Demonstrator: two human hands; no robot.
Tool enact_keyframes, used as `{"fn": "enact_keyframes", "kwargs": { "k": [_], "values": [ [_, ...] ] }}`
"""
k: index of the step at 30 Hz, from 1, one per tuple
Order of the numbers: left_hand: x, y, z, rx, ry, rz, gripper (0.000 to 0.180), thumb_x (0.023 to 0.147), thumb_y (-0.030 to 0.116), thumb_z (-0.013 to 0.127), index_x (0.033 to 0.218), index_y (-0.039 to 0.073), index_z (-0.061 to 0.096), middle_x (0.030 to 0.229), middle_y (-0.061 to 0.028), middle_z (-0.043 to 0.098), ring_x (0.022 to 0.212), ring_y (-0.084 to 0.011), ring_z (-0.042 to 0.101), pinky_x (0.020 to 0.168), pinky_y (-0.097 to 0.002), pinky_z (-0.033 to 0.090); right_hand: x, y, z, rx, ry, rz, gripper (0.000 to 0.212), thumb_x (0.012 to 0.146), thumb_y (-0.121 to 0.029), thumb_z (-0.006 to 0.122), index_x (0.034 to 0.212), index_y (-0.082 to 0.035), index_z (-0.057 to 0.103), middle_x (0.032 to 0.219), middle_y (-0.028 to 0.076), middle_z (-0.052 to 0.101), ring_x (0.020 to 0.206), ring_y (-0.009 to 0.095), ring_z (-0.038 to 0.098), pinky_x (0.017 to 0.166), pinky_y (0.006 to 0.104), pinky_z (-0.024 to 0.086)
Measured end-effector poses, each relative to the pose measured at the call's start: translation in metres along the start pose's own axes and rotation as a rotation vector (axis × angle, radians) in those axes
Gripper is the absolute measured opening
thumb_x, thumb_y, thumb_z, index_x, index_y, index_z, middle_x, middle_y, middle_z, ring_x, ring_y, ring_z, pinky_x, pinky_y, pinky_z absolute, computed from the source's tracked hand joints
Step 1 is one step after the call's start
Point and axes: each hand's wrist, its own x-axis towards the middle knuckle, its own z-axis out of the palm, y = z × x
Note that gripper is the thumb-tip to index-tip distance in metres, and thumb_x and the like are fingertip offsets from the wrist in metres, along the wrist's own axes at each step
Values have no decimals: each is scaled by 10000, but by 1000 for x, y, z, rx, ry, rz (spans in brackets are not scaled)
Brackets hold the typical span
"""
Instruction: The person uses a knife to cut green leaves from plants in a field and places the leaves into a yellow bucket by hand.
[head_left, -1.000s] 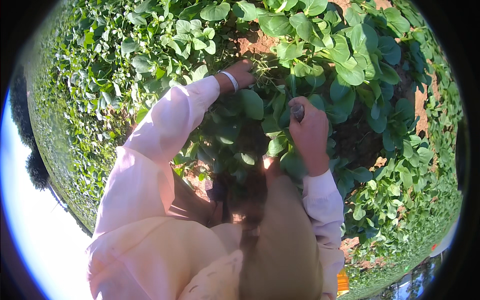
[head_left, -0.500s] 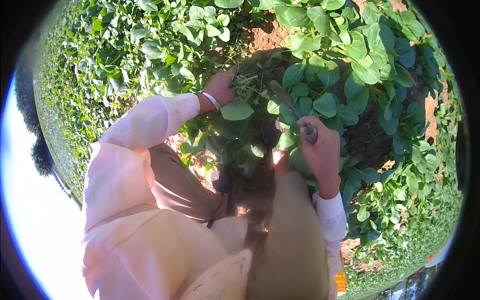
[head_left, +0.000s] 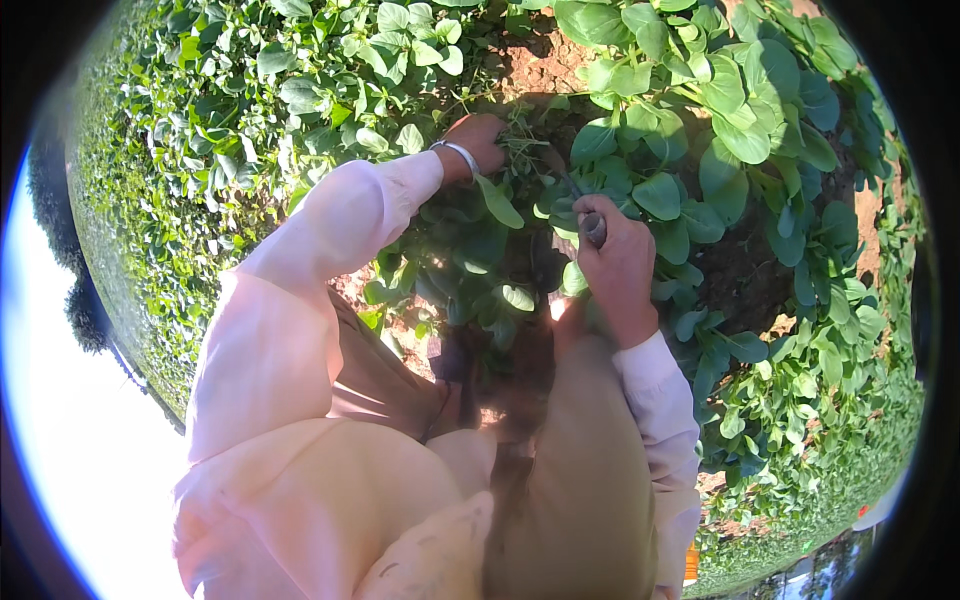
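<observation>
My left hand (head_left: 478, 142), with a silver bangle at its wrist, is closed round a bunch of thin-stemmed weeds (head_left: 520, 152) among the plants. Its fingertips are partly hidden in shadow and leaves. My right hand (head_left: 620, 268) grips the dark, round-ended handle of a short weeding tool (head_left: 595, 231). The tool's narrow metal blade points up and left toward the weeds, its tip low near the shaded soil and hard to make out. A broad green leaf (head_left: 498, 202) hangs just below my left hand.
Large leafy greens (head_left: 740, 120) crowd the right side, and smaller dense plants (head_left: 250, 130) spread on the left. Reddish bare soil (head_left: 540, 62) shows ahead between them. My bent knees in brown trousers (head_left: 585, 440) are close below. Something orange (head_left: 691, 562) stands at the lower right.
My left hand has moved right and slightly forward with the weeds. My right hand has shifted a little left and forward, bringing the tool closer to them.
</observation>
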Motion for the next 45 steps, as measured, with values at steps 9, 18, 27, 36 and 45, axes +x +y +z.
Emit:
{"fn": "enact_keyframes", "kwargs": {
  "k": [9,18,27,36,45],
  "values": [
    [-14,-20,8,-49,-5,-100,370,737,162,614,1059,-14,656,999,-297,637,950,-452,616,860,-429,495,-18,5,-27,184,-61,119,93,812,-6,626,901,-13,649,618,139,553,502,178,504,530,312,419],
    [2,-54,-1,-561,-182,-413,468,826,291,678,1183,-3,605,1049,-146,673,891,-213,628,758,-352,499,-1,-3,-24,233,-177,155,104,800,7,616,894,-23,647,599,142,529,485,210,457,512,318,392],
    [8,-101,20,-589,-196,-373,473,880,249,657,1288,32,554,1182,-112,642,1030,-184,598,886,-319,478,8,-2,-25,254,-211,146,127,781,17,615,895,-22,656,594,144,524,493,213,444,515,322,386],
    [-14,-64,20,-530,-121,-233,461,813,190,663,1239,34,586,1137,-174,657,1003,-264,636,872,-356,493,2,-19,2,21,-147,14,185,718,-9,631,892,-74,639,687,147,634,636,353,616,600,414,480],
    [-35,-36,-3,-152,-167,-7,390,816,125,599,1191,16,594,1089,-217,652,1015,-360,622,890,-396,484,11,-33,-22,107,-120,116,171,737,21,628,889,-55,649,598,160,556,540,341,556,537,366,432]
  ]
}}
